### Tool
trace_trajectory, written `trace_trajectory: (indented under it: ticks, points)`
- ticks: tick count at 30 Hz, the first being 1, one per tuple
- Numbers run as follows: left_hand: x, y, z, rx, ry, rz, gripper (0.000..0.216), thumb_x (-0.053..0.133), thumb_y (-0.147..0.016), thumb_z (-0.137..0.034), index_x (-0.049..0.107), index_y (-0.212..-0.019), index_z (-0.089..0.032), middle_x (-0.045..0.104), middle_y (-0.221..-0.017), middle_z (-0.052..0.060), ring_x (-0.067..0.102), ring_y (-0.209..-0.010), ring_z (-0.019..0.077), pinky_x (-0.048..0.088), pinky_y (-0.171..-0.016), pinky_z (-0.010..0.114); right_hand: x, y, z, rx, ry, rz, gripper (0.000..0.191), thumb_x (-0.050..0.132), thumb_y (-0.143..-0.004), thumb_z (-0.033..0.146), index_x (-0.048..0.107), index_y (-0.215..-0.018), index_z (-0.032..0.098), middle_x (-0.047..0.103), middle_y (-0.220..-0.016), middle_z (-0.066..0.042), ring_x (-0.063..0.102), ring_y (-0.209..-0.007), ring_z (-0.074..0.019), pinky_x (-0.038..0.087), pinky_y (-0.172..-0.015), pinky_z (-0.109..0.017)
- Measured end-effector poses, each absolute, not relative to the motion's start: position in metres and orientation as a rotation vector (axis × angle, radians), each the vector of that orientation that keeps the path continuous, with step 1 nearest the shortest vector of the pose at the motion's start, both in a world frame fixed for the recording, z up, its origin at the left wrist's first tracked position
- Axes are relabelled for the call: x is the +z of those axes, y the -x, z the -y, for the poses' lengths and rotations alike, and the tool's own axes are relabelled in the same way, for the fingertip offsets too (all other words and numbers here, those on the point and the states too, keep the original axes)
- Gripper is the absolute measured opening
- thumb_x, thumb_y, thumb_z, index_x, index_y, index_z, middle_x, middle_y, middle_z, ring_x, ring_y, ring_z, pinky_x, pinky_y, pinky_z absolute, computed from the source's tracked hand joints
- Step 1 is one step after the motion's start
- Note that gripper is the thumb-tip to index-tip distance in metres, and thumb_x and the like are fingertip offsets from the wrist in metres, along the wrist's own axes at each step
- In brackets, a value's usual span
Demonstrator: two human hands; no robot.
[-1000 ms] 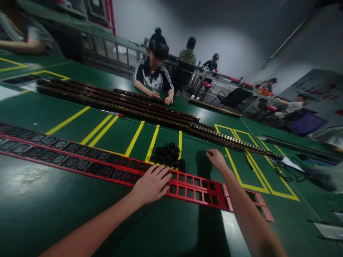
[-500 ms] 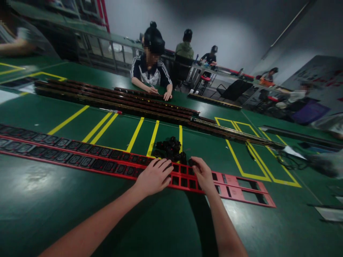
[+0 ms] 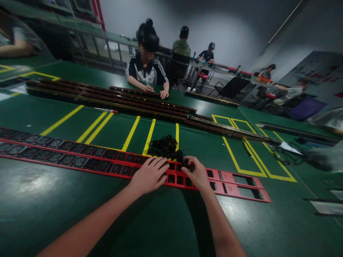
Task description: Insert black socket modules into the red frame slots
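— Head camera first: what sits nearest you?

— My left hand (image 3: 150, 175) lies flat, fingers spread and gripping nothing, on the red strip (image 3: 233, 185) that runs along the near side of the green table (image 3: 53, 207). My right hand (image 3: 197, 173) is just beside it on the same strip, fingers curled over something small and dark at an empty slot; I cannot tell whether it is pinched or only touched.

— And the strip itself?

— Toward the table's left edge its slots are filled with black sockets (image 3: 80, 162). Under my hands and on toward the right end the slots stand empty.

— Just beyond your fingers?

— A heap of loose black sockets (image 3: 166, 146) sits on the yellow lines, touching the far edge of the strip, close to both hands.

— Farther off?

— Long dark strips (image 3: 112, 100) lie across the middle of the table. At the far edge a seated person (image 3: 146, 67) has both hands on one of them. More people sit at desks behind.
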State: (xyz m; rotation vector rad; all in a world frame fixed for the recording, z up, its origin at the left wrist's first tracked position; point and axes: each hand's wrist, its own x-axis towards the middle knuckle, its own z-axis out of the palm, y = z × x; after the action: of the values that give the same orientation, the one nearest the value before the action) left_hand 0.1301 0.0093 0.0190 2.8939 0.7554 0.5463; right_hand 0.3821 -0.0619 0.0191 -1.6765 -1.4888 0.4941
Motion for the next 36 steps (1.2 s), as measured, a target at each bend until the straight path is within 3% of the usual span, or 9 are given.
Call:
trace_trajectory:
  ticks: [5,9,12,15,21,24,27,32,36]
  points:
    - [0.020,-0.130,-0.009,0.540,-2.896,-0.754,0.039,0.045,-0.103,-0.037,0.060,-0.136,-0.022,0.057,-0.149,0.008,0.051,-0.138,0.0270,0.036,-0.116,0.048,0.020,-0.382,0.065,0.419,1.658,1.540,0.025,0.067,-0.084,0.030,0.042,-0.082,0.025,0.070,-0.118,-0.010,0.068,-0.099,-0.0246,0.054,-0.085,-0.040]
    - [0.020,-0.131,-0.009,0.560,-2.896,-0.759,0.038,0.047,-0.102,-0.037,0.061,-0.135,-0.022,0.058,-0.148,0.008,0.052,-0.137,0.0270,0.037,-0.115,0.048,0.014,-0.374,0.064,0.326,1.643,1.582,0.013,0.062,-0.088,0.025,0.054,-0.099,0.024,0.069,-0.119,-0.011,0.067,-0.111,-0.0246,0.054,-0.097,-0.043]
    - [0.017,-0.131,-0.009,0.596,-2.904,-0.768,0.038,0.051,-0.101,-0.038,0.062,-0.133,-0.021,0.061,-0.145,0.008,0.054,-0.135,0.0264,0.038,-0.115,0.046,0.008,-0.362,0.058,0.367,1.629,1.682,0.040,0.058,-0.090,0.019,0.056,-0.130,0.021,0.067,-0.127,-0.012,0.064,-0.121,-0.0237,0.051,-0.107,-0.044]
    - [0.011,-0.132,-0.010,0.631,-2.921,-0.778,0.044,0.050,-0.101,-0.039,0.060,-0.137,-0.017,0.062,-0.144,0.008,0.054,-0.136,0.0253,0.037,-0.115,0.045,0.003,-0.351,0.049,0.413,1.563,1.821,0.051,0.055,-0.093,0.014,0.052,-0.144,0.022,0.064,-0.137,-0.012,0.061,-0.128,-0.0228,0.050,-0.111,-0.043]
    - [0.004,-0.132,-0.011,0.652,-2.924,-0.783,0.045,0.046,-0.103,-0.040,0.060,-0.139,-0.017,0.059,-0.148,0.006,0.052,-0.139,0.0231,0.034,-0.118,0.043,0.001,-0.348,0.041,0.154,1.560,1.949,0.041,0.059,-0.095,0.015,0.064,-0.135,0.024,0.069,-0.127,-0.012,0.062,-0.119,-0.0283,0.052,-0.105,-0.053]
    - [0.004,-0.132,-0.012,0.645,-2.924,-0.783,0.046,0.045,-0.103,-0.040,0.060,-0.139,-0.016,0.059,-0.149,0.007,0.052,-0.139,0.0230,0.034,-0.119,0.043,0.004,-0.348,0.043,0.110,1.560,1.931,0.034,0.057,-0.095,0.016,0.067,-0.127,0.022,0.066,-0.126,-0.014,0.061,-0.118,-0.0285,0.054,-0.103,-0.052]
    - [0.005,-0.131,-0.012,0.633,-2.932,-0.791,0.045,0.044,-0.104,-0.038,0.061,-0.139,-0.016,0.058,-0.150,0.007,0.052,-0.140,0.0227,0.033,-0.119,0.043,0.007,-0.344,0.044,0.148,1.571,1.897,0.034,0.055,-0.096,0.017,0.065,-0.128,0.019,0.059,-0.134,-0.017,0.058,-0.125,-0.0280,0.053,-0.107,-0.050]
    - [0.007,-0.131,-0.011,0.611,-2.955,-0.787,0.042,0.044,-0.102,-0.030,0.062,-0.138,-0.016,0.058,-0.150,0.006,0.052,-0.140,0.0221,0.034,-0.119,0.043,0.014,-0.340,0.048,0.209,1.533,1.969,0.054,0.051,-0.088,0.006,0.054,-0.141,0.017,0.054,-0.141,-0.016,0.053,-0.134,-0.0265,0.047,-0.115,-0.048]
    - [0.008,-0.131,-0.011,0.609,-2.957,-0.782,0.043,0.045,-0.101,-0.028,0.060,-0.140,-0.016,0.060,-0.148,0.006,0.053,-0.138,0.0224,0.034,-0.119,0.043,0.013,-0.341,0.049,0.172,1.560,1.946,0.046,0.049,-0.097,0.016,0.053,-0.143,0.021,0.058,-0.133,-0.015,0.059,-0.125,-0.0251,0.054,-0.106,-0.044]
